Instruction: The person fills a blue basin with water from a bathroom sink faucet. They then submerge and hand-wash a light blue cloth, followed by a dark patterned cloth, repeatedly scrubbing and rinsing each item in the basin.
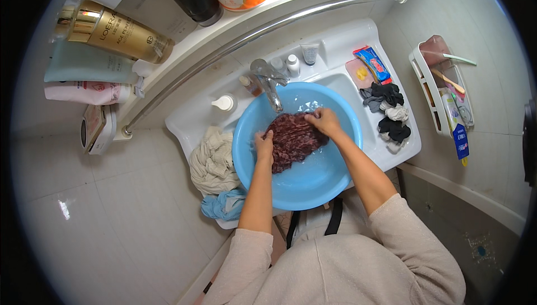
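Note:
A crumpled dark maroon cloth [295,144] is spread between my two hands inside a round light-blue basin [241,154]. My left hand [264,144] grips its left edge, thumb on top, slightly smeared by motion. At the upper right edge, my right hand [324,121] pinches the cloth between thumb and fingers. Some water [309,182] shows in the basin below the cloth. Just above the basin's far side reaches a chrome faucet [269,81].
Beige cloth [213,162] and blue cloth [222,204] lie left on the white sink [179,123]. Dark and pale socks [391,112] and a blue-red packet [373,65] lie right. Small bottles [292,65] stand behind. A metal rail [268,32] and a crowded shelf [184,48] run beyond.

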The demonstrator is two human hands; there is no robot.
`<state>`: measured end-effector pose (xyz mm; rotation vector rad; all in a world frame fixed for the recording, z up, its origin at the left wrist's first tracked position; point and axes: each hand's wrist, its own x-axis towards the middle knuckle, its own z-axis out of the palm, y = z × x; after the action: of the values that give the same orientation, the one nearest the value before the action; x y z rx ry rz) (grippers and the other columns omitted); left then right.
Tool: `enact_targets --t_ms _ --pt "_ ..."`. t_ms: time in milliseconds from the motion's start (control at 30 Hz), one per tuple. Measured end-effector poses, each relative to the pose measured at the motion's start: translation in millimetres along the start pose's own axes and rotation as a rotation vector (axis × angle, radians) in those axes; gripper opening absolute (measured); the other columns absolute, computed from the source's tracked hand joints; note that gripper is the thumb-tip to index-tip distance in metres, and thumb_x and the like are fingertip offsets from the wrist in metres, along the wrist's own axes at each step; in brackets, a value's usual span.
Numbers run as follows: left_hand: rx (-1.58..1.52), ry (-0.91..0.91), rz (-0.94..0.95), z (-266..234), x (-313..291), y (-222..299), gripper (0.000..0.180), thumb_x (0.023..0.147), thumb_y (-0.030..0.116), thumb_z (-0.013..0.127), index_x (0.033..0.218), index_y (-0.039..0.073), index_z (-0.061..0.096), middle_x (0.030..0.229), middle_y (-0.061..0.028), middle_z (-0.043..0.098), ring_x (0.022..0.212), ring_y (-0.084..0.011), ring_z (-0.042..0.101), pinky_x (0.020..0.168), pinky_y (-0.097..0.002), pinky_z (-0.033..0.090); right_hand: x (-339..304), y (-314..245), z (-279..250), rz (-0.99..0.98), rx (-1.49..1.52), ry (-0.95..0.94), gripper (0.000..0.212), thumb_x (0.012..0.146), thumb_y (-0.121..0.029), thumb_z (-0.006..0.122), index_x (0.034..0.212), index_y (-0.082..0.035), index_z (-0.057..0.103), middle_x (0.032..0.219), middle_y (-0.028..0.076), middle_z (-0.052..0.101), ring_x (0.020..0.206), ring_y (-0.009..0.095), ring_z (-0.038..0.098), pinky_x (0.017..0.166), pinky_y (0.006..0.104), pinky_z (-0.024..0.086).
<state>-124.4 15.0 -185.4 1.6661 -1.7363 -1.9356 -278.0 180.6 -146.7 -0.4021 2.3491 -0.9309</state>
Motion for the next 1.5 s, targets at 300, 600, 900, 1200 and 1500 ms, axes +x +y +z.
enact_targets --t_ms 300,600,900,1200,1500 --pt "-0.044 -0.128 -0.066 8 -18 21 0.049 0.083 -0.001 0.047 0.13 0.007 0.037 0.124 -0.0169 0.043 0.115 -0.0279 0.043 0.098 -0.0353 0.033 -2 14 14 0.045 0.047 -0.129 0.038 0.078 -0.035 0.064 0.088 0.0 0.055 0.091 0.018 0.061 0.083 0.033 0.057 0.075 0.0367 0.044" --pt "0.98 -0.051 0.505 15 -24 24 0.065 0.073 0.006 0.051 0.135 0.012 0.033 0.133 -0.0212 0.033 0.116 -0.0407 0.039 0.098 -0.0396 0.035 -31 -8 29 -0.547 -0.568 0.16 0.045 0.075 -0.017 0.063 0.119 -0.018 0.051 0.134 0.013 0.035 0.115 0.033 0.043 0.094 0.0488 0.036" --pt "-0.062 -0.324 -0.027 9 26 -10 0.05 0.085 0.026 0.05 0.131 0.008 0.041 0.129 -0.0115 0.043 0.116 -0.023 0.044 0.096 -0.0354 0.036 -6 -8 60 -0.062 0.249 0.331 0.048 0.072 -0.019 0.067 0.115 -0.003 0.053 0.114 0.023 0.047 0.102 0.036 0.048 0.088 0.0379 0.041" --pt "-0.913 -0.44 -0.39 25 -36 41 0.051 0.081 0.057 0.053 0.099 0.009 0.058 0.081 -0.0062 0.061 0.07 -0.0198 0.058 0.06 -0.0322 0.049 -87 -76 45 -0.404 0.221 -0.083 0.023 0.078 -0.021 0.062 0.098 -0.01 0.057 0.088 0.015 0.053 0.08 0.037 0.056 0.068 0.0438 0.045" --pt "-0.767 -0.499 -0.279 35 -62 70 0.038 0.091 0.043 0.046 0.102 0.008 0.056 0.09 -0.0056 0.056 0.08 -0.0136 0.053 0.064 -0.0292 0.046 -79 -86 54 -0.638 -0.129 0.27 0.022 0.083 -0.023 0.054 0.069 -0.005 0.056 0.061 0.012 0.057 0.054 0.029 0.059 0.047 0.0392 0.047"
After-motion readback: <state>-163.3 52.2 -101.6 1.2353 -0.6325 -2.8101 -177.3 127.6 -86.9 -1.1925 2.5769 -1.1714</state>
